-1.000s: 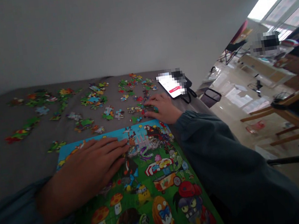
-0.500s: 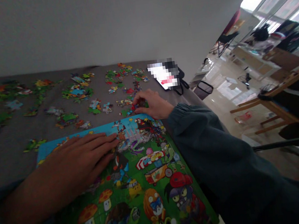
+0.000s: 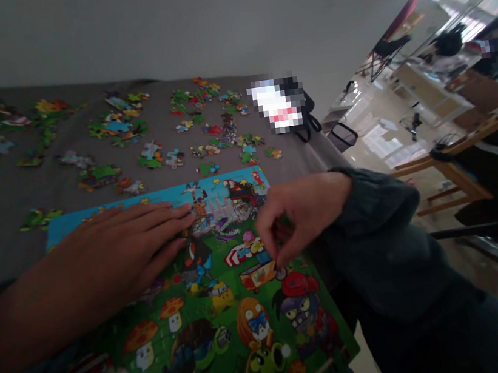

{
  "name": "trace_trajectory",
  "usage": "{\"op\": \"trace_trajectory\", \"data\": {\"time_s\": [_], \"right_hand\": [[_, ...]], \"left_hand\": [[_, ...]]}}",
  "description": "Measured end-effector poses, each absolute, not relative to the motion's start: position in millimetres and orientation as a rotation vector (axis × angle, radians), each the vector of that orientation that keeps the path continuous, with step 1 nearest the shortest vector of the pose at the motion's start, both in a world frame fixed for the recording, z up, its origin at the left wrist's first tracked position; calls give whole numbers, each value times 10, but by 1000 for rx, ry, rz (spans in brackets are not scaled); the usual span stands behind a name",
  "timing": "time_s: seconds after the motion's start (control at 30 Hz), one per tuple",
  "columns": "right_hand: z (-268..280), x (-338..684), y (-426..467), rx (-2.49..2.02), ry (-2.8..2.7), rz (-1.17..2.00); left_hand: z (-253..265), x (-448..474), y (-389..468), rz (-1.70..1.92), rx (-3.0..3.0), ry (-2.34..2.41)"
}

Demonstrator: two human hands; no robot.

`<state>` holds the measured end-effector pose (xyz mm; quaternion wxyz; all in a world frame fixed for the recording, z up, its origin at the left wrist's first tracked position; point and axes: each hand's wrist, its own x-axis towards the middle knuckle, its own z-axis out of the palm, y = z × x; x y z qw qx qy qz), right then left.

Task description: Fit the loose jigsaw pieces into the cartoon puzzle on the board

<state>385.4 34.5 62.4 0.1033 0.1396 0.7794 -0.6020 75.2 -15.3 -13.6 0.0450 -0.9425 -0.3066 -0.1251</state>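
My left hand lies flat on the upper left part of a cartoon picture puzzle, fingers stretched out and close together. Over the puzzle's right side, my right hand is closed in a pinch. Its thumb and fingertips meet beside the wheel of a pictured food cart. Anything small between those fingertips is too dark to make out. The puzzle shows zombies, mushrooms and plants on green, with a blue strip along the far edge. Loose jigsaw pieces lie in groups beyond it.
A grey cloth covers the table up to the wall. A lit phone, partly pixelated, lies at the back right by a black strapped item. Past the table's right edge stands a wooden chair on a shiny floor.
My right hand has come back from the pieces beyond the puzzle's far edge to above the food cart. My left hand stays flat in place. The view has tilted slightly down.
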Motion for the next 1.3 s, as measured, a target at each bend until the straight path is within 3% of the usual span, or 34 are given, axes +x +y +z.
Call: {"op": "trace_trajectory", "data": {"time_s": [0.13, 0.4, 0.77, 1.3], "right_hand": [[626, 3657, 108, 217, 2146, -1549], [691, 3643, 5, 343, 2146, -1209], [631, 3591, 30, 447, 2120, -1328], [571, 3636, 21, 516, 2291, -1215]], "left_hand": [[-146, 742, -155, -391, -2922, -966], [-251, 668, -149, -364, -3046, -1127], [-230, 680, -134, -347, -3008, -1024], [-178, 702, -136, -371, -3056, -1035]]}}
